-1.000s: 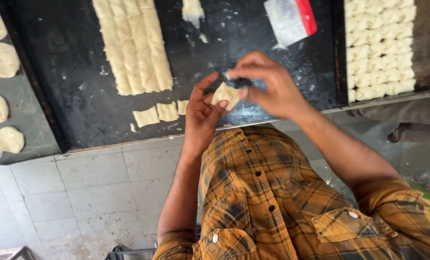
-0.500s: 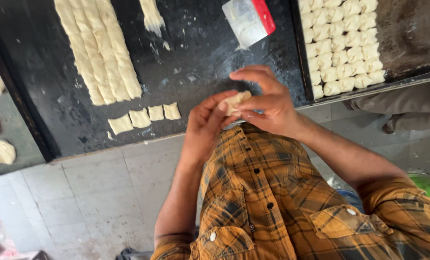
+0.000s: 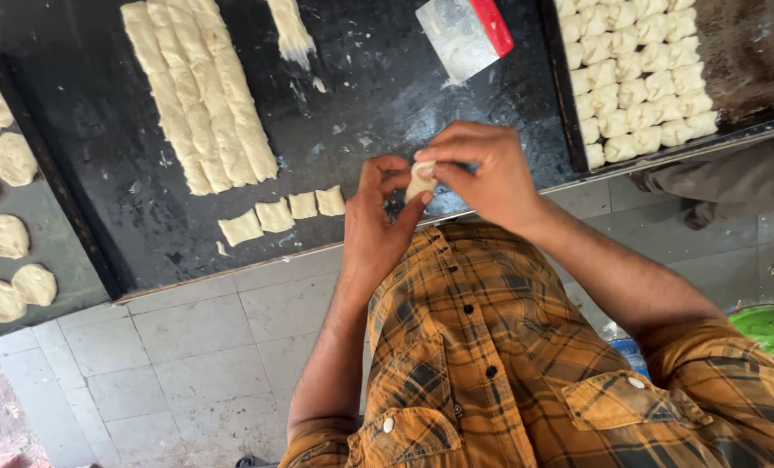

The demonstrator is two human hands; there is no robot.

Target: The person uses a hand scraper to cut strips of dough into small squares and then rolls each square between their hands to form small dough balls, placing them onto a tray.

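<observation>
Both hands pinch one small pale dough piece [image 3: 421, 180] between them, held in the air just over the near edge of the black surface [image 3: 361, 95]. Left hand [image 3: 382, 221] sits under and beside the piece, palm partly open, fingers curled up, fingertips touching the dough. Right hand [image 3: 482, 173] comes over the top, thumb and forefinger closed tight on the piece, other fingers loosely curled. Hands touching each other at the dough.

On the surface, left of the hands: short row of four cut dough squares [image 3: 283, 215], lying flat, nearly touching one another. Behind them, long dough strips [image 3: 200, 91] lie side by side, scored into segments, running away from the person. Further back, a smaller dough scrap [image 3: 290, 30], smeared at its near end. Flour specks around it.

Dough scraper [image 3: 465, 33], metal blade with red handle, lies flat on the surface behind the right hand, well apart.

Right side: dark tray [image 3: 751, 61] with many small dough squares [image 3: 634, 74] packed in rows on its left part. Left side: grey tray [image 3: 57, 234] with round flattened dough discs [image 3: 9, 234].

Person wears an orange-black checked shirt [image 3: 491, 364]. Tiled floor [image 3: 196, 364] below. Green object [image 3: 773, 334] at right edge, cannot tell what.
</observation>
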